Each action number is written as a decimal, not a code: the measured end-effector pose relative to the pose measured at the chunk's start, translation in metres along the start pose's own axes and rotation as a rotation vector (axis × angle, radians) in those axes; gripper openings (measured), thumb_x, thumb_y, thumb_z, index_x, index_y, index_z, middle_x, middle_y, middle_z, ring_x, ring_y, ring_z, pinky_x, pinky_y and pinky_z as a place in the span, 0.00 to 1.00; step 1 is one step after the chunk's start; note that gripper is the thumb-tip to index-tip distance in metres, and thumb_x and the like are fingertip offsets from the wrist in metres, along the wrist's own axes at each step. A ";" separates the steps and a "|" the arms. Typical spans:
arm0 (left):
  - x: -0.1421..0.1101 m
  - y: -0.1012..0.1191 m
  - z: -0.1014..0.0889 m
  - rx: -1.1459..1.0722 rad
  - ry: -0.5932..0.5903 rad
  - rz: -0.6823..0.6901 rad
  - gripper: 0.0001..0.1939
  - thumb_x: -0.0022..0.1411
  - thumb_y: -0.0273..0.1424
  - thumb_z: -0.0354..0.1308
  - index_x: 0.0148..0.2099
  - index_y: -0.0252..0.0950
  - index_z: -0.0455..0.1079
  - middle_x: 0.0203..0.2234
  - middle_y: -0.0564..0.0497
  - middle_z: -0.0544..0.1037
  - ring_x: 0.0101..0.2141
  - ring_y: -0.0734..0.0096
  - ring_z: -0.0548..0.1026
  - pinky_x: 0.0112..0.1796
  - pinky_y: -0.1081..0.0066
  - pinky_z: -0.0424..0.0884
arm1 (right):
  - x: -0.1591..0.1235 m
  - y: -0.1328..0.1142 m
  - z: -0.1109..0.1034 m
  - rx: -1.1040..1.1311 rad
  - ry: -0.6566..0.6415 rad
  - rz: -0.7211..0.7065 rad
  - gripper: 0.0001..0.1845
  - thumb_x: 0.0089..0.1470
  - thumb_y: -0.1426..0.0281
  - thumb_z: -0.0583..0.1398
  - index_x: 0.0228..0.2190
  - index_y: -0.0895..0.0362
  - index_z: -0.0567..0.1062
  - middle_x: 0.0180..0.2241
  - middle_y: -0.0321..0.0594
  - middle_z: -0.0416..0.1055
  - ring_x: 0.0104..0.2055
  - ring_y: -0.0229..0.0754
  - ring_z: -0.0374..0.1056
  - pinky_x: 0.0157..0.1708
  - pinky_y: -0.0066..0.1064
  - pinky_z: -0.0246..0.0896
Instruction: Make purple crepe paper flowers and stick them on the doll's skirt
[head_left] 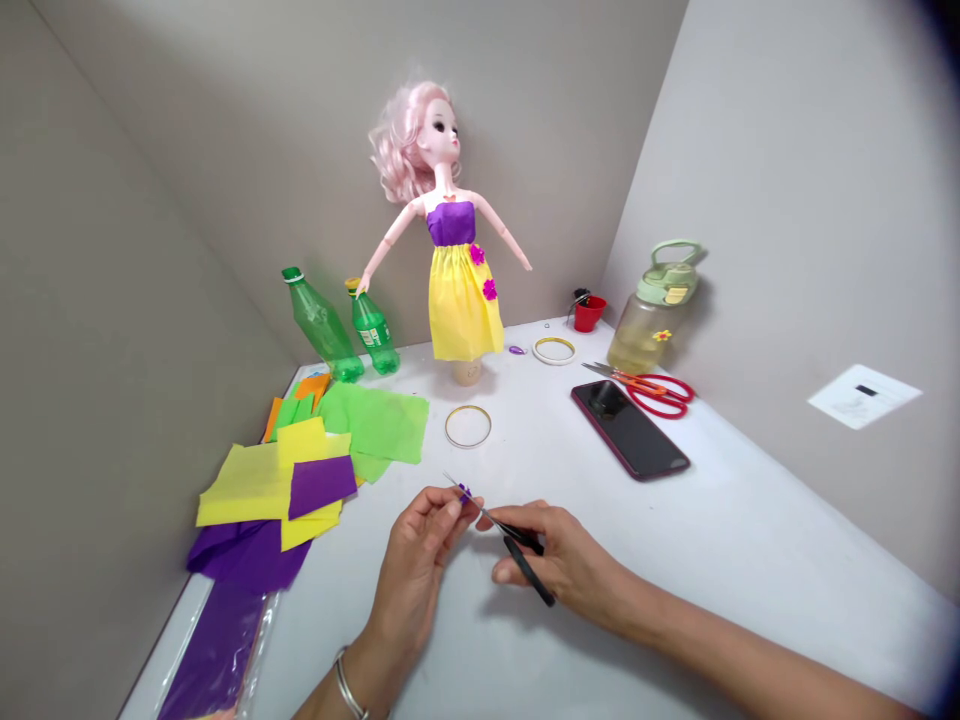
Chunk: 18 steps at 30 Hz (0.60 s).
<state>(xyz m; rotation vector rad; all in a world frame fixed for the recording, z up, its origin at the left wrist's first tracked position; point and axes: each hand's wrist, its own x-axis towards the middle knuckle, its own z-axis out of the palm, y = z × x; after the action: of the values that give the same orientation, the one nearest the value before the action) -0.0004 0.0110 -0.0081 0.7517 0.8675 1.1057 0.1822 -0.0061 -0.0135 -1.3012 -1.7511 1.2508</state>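
Observation:
My left hand (429, 535) pinches a small piece of purple material (464, 492) between thumb and fingertips; most of the piece is hidden. In my right hand (574, 560) is a pair of scissors (531, 570) with black handles, its thin blades lying at the purple piece. Beyond my hands, a gold-edged ring (468, 427) lies flat on the white table. Farther back stands a doll (454, 220) with pink hair, a purple top and a yellow skirt bearing two magenta flowers. Its base is a pale cup-like stand (467, 372).
Yellow, purple and green sheets (255, 485) pile up at left, by a clear packet (217, 650). Two green bottles (322, 325) stand behind them. At right are a phone (630, 430), red-handled scissors (660, 393), a water bottle (652, 315), a red cup (589, 313) and another ring (554, 351).

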 end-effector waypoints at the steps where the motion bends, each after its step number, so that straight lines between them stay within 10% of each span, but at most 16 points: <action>1: 0.000 0.000 0.000 -0.002 0.002 -0.002 0.10 0.56 0.35 0.66 0.34 0.35 0.70 0.30 0.52 0.76 0.38 0.68 0.77 0.48 0.66 0.70 | 0.000 0.001 0.001 -0.003 0.014 0.004 0.24 0.47 0.48 0.65 0.32 0.57 0.79 0.20 0.31 0.58 0.27 0.38 0.54 0.28 0.26 0.53; 12: 0.003 0.000 -0.006 -0.022 0.053 -0.006 0.10 0.56 0.34 0.66 0.34 0.34 0.71 0.34 0.51 0.76 0.45 0.66 0.77 0.55 0.64 0.67 | 0.005 -0.001 -0.007 0.028 0.039 0.099 0.18 0.53 0.59 0.63 0.45 0.51 0.70 0.24 0.28 0.61 0.27 0.36 0.56 0.28 0.26 0.52; 18: 0.011 0.012 -0.017 -0.084 0.171 0.062 0.09 0.53 0.33 0.68 0.34 0.35 0.72 0.33 0.53 0.76 0.43 0.69 0.76 0.54 0.63 0.68 | -0.005 -0.003 -0.034 -0.303 0.076 0.115 0.12 0.56 0.69 0.57 0.43 0.48 0.65 0.33 0.34 0.68 0.35 0.43 0.66 0.34 0.31 0.58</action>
<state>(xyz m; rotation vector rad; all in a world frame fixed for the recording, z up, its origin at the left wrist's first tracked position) -0.0181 0.0266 -0.0077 0.6243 0.9409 1.2675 0.2124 0.0003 0.0018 -1.6191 -1.8858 1.0073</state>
